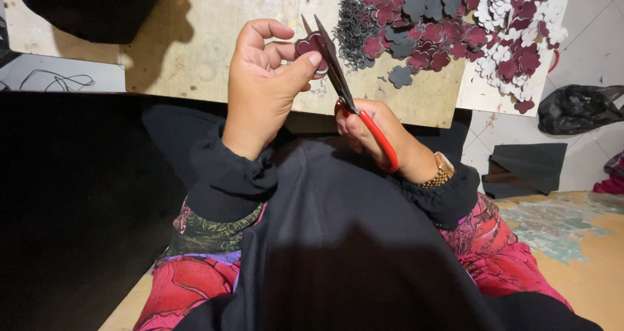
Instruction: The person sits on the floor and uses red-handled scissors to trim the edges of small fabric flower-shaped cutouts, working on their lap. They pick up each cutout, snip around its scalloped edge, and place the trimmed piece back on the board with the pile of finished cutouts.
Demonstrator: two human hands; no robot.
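Plywood board [195,38] on white tile floor [588,175], felt flower cutouts [455,25] heaped at 1 o'clock.
L hand [263,84] pinches maroon flower piece [311,44]; R hand [374,133], partly hidden, grips red-handled scissors [344,87], blades slightly apart.

The board [195,38] lies at twelve o'clock. On it, toward one o'clock, a heap of cutouts [455,25]. The left hand [260,87] sits left of the scissors [344,87], the right hand [380,133] below them. A bag [575,109] lies at three o'clock.
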